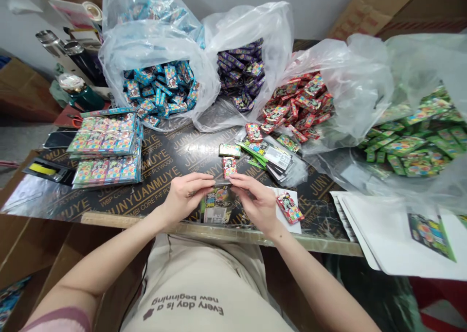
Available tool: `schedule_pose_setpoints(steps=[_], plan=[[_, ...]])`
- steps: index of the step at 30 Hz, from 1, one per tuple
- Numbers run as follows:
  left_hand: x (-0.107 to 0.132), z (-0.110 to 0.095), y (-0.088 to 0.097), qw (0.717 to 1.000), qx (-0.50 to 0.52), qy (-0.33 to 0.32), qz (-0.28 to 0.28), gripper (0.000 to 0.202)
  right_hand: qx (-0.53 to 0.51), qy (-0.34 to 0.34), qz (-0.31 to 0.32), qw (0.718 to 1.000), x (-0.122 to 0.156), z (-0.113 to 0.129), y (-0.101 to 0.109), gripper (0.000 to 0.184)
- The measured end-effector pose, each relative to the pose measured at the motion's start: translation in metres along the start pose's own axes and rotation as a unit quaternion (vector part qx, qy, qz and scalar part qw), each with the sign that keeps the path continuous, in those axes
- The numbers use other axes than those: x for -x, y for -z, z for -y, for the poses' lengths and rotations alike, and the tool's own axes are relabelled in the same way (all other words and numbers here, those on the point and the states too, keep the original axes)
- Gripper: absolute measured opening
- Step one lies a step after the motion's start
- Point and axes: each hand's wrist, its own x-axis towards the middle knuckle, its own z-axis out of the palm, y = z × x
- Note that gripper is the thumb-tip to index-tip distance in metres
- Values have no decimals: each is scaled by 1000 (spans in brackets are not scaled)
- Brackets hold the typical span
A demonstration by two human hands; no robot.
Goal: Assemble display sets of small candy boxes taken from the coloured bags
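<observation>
My left hand [186,193] and my right hand [255,198] meet at the near edge of the table, fingers pinched on a clear plastic sleeve with a printed card [217,203] inside. Just beyond the fingertips lies a small red packet [229,166], with a green packet [229,150] behind it. Another red packet [290,208] rests on a white card beside my right hand.
Open plastic bags hold small packets: blue [160,91], purple [242,72], red [299,103], green [416,137]. Stacks of filled packs [107,149] sit at the left, loose cards and sleeves [270,154] in the middle, white sheets [397,235] at the right. Scissors and cups stand at the far left.
</observation>
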Motion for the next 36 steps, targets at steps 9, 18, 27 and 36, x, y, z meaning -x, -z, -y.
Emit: schedule_pose_setpoints(steps=[9,18,27,36], plan=[[15,74,39,907,37,240,-344,19,-24,5,20,1000,-142,-62,-78,48],[84,75,45,939,-260,210,-82,19,287,41,180,940,-280,-107,-197,65],[37,78,19,915,147,348,-143,37,167,65,245,953,-248,-86,-172,41],[19,75,17,896,243,368,-56,50,-15,40,420,906,-116,-38,-91,40]])
